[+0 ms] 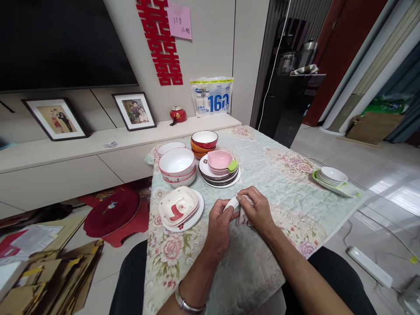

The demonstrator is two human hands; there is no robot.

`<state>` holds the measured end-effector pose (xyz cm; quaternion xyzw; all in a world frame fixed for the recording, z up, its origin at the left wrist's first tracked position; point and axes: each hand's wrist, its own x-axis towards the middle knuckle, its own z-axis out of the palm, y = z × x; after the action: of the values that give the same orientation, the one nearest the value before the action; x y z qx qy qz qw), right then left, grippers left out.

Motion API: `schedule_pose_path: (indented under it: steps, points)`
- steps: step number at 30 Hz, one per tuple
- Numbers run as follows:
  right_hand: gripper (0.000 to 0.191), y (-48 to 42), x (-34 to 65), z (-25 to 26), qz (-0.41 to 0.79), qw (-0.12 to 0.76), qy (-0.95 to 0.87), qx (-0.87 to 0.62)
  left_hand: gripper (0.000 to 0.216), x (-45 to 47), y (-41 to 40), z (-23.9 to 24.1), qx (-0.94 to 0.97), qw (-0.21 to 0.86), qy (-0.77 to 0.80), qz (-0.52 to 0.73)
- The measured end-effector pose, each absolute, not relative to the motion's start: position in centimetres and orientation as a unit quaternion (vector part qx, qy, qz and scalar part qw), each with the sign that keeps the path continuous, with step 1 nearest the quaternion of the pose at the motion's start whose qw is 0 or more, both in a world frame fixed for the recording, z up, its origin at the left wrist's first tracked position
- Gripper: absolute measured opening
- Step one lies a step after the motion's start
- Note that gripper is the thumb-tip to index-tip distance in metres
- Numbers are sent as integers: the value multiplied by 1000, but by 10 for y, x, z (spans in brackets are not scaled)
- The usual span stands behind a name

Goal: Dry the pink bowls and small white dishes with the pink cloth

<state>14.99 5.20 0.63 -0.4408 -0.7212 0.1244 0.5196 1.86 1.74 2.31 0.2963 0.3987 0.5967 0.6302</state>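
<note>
My left hand [219, 221] and my right hand [259, 211] meet over the floral tablecloth [282, 175], both closed on a small white cloth [235, 205] pinched between the fingers. Just left of my left hand lies a cream dish with a red mark [178, 205] on a white plate. Beyond my hands stands a stack of plates [219, 175] topped by a pink bowl with a green tab [220, 159].
White bowls with red rims [177, 167] and a red and orange bowl stack [204, 142] stand at the table's far left. Small white dishes on a tray [333, 178] sit at the right edge. A low cabinet with framed photos [134, 111] runs behind; cardboard litters the floor left.
</note>
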Motion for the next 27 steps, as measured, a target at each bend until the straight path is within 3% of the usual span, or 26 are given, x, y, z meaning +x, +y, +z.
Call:
schedule_pose_path:
  steps: [27]
  points:
    - [7,48,147,6,133,491,-763,-398,20,17,17,20,271,637,375,617]
